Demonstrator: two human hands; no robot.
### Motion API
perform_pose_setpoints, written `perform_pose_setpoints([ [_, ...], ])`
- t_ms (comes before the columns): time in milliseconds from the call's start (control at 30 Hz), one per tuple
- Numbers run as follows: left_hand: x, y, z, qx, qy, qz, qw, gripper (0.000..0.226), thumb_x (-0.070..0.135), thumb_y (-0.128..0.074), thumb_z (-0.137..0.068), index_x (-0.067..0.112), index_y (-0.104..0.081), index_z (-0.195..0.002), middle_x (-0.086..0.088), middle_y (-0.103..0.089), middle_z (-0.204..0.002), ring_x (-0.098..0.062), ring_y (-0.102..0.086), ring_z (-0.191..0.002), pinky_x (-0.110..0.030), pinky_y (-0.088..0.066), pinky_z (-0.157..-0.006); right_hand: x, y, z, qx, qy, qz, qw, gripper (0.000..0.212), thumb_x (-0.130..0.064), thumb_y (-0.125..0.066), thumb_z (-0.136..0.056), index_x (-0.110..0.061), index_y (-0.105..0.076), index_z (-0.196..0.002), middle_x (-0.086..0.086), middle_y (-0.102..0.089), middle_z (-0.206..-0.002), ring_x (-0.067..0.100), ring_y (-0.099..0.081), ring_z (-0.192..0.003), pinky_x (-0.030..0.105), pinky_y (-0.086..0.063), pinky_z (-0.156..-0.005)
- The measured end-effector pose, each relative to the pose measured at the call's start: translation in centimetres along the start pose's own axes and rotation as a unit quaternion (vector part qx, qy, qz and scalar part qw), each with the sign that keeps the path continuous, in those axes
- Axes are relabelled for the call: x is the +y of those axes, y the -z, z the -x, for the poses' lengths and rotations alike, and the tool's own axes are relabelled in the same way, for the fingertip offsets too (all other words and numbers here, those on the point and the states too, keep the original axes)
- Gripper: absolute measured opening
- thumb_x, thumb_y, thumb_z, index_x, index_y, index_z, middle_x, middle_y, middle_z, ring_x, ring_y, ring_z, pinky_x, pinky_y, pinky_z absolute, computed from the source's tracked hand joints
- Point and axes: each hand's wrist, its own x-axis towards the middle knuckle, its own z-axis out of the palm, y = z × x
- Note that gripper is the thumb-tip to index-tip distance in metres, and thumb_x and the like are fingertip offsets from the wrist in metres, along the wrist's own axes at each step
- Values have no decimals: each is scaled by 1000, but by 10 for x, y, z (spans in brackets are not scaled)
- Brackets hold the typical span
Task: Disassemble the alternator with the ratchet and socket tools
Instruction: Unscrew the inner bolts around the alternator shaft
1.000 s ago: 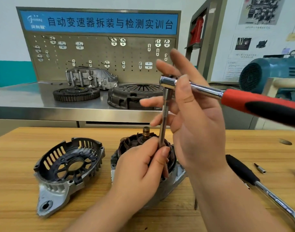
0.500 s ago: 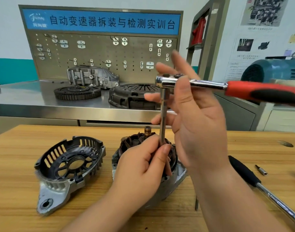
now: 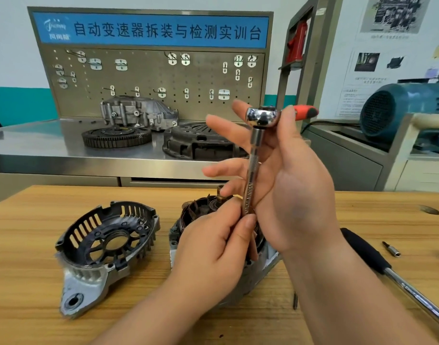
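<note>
**Get the bar seated square before you swing**

Your right hand (image 3: 298,195) pinches the head of the ratchet (image 3: 262,117) between thumb and forefinger. The other fingers are fanned out straight, and the red handle points off toward the upper right of the frame. Your left hand (image 3: 213,257) pinches the lower end of the extension bar (image 3: 253,165) between thumb and index, with the rest of the fingers curled. The bar stands near upright at frame centre.

The alternator (image 3: 196,215) sits on the table (image 3: 27,295) at centre, right under the bar and mostly hidden behind your left hand. The bar's tip, and any socket on it, is covered by your fingers, so I can't tell if it's on a fastener. The end cover (image 3: 104,245) is already off and lies lower left, near the alternator but not touching it. A long-handled driver (image 3: 362,252) and a small bit (image 3: 391,252) lie lower right.

The step looks like guiding the bar down onto a fastener in the housing.
- Steer the tip with the left pinch and feel it drop fully on before you add any torque.
- Hold the bar in line with the fastener, because a tilted bar will likely slip and round it off.
- Move your right hand from the head to the red handle for leverage.
- Brace the housing with your left hand, since it sits loose on the table and may spin.
</note>
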Motion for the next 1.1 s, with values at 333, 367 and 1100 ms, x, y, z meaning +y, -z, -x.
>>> perform_pose_setpoints([
  [333,-1,-2,-1,8,1,-6,1000,34,46,-34,-92,20,-54,-83,9,-64,-63,-8,-63,-59,-36,-49,-57,1,-5,2,26,128,64,989,43,-36,-58,-81,-33,-56,-124,-4,-66,-124,16,-69,-73,23,-52,-54],
  [367,-1,-1,-1,8,-6,-3,1000,34,45,-34,-93,20,-54,-84,10,-64,-64,-8,-62,-60,-35,-49,-57,2,-6,2,16,113,46,992,45,-40,-57,-80,-32,-55,-124,-3,-66,-124,16,-69,-69,22,-53,-53],
  [1100,0,1,-1,11,-10,16,1000,30,44,-39,-93,21,-58,-86,13,-65,-71,-15,-61,-63,-39,-46,-58,-8,-4,2,29,67,32,997,34,-33,-47,-92,-23,-57,-123,-3,-69,-120,21,-71,-86,24,-54,-59],
])
